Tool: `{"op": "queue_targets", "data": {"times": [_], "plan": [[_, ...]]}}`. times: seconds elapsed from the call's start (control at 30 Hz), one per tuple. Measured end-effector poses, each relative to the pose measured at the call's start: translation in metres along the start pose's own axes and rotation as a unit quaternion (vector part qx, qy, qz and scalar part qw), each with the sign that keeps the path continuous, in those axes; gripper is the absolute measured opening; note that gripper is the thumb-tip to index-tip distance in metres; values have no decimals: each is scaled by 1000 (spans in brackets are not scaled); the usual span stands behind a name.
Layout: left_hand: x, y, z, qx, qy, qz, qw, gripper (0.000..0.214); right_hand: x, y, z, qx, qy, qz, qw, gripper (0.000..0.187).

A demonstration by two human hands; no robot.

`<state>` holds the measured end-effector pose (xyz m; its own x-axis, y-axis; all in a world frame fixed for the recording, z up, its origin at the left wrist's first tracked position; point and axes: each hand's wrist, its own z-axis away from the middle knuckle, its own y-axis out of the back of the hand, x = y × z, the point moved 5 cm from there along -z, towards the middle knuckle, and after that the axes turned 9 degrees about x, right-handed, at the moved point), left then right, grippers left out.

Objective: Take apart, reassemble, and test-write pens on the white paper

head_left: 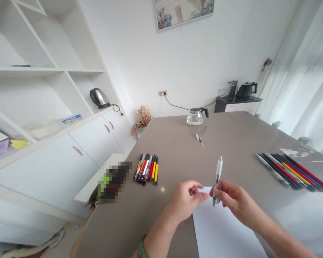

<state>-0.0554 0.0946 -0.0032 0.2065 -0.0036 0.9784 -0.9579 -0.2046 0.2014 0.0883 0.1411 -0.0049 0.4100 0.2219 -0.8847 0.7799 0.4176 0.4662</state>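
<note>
My right hand is closed round a clear-barrelled pen, holding it nearly upright with its tip down over a white sheet of paper. My left hand is pinched shut right beside the pen's lower end, at the paper's far edge; what its fingertips grip is too small to make out. Both hands hover just above the grey-brown table.
A bundle of short coloured pens lies to the left. Several long pens lie in a row at the right. A lone small pen and a glass jug are farther back. White cabinets and shelves stand on the left.
</note>
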Motion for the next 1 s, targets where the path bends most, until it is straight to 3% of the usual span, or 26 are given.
{"op": "queue_targets", "data": {"times": [0.07, 0.17, 0.37, 0.53, 0.7, 0.87, 1.0], "plan": [[4, 9, -4, 22, 5, 74, 997, 44, -1, 1, 2, -55, 8, 13, 998, 16], [9, 13, -7, 0, 14, 154, 988, 47, -5, -1, 9, -142, 42, 50, 988, 14], [8, 8, -5, -35, 19, 181, 983, 30, 1, -3, 13, -203, 72, 99, 972, 14], [6, 11, -7, 0, 27, 179, 983, 28, -15, 16, 8, -160, 46, 34, 986, 22], [4, 13, -8, 27, 8, 148, 989, 39, -22, 25, 5, -167, 22, -37, 985, 34], [1, 16, -7, 70, -30, -4, 997, 32, -10, 27, 0, -109, 16, -14, 994, 37], [9, 20, -5, 86, -90, -128, 984, 32, -16, 29, 0, -71, 51, -2, 996, 34]]}}
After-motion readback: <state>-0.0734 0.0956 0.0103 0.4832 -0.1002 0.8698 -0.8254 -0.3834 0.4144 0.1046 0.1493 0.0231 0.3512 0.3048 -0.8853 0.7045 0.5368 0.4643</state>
